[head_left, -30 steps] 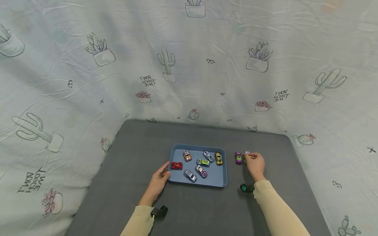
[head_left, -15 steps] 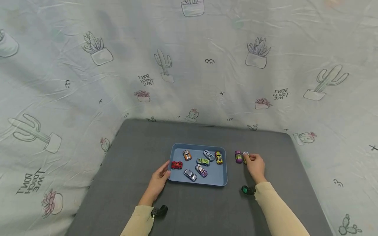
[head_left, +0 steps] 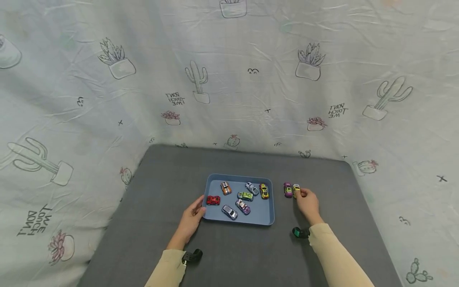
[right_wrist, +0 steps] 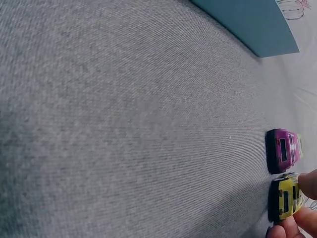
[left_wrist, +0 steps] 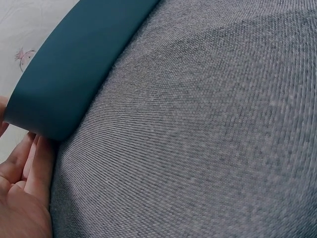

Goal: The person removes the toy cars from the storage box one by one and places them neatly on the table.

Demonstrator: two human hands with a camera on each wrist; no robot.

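Note:
My right hand [head_left: 308, 204] pinches a yellow toy car [head_left: 296, 190] with a white front end, on the table right of the tray. In the right wrist view, the thumb lies against the upper part of the yellow car [right_wrist: 286, 199] and fingertips lie below it. Just left of it stands a purple toy car [head_left: 288, 190], parallel to it with a narrow gap. My left hand [head_left: 190, 220] holds the near left corner of the blue tray [head_left: 267, 217], its thumb and fingers on either side of the corner. The left wrist view shows fingers [left_wrist: 40, 171] at the foot of the tray wall.
Inside the tray lie several toy cars, among them a red one [head_left: 213, 200], an orange one [head_left: 226, 188], a green one [head_left: 245, 195], a silver one [head_left: 230, 212] and a yellow-red one [head_left: 264, 191]. A cactus-print cloth [head_left: 229, 79] rises behind the grey table [head_left: 244, 255].
My right hand has brought the yellow car slightly left, closer beside the purple car, and more of the yellow car shows. My left hand stays at the tray corner.

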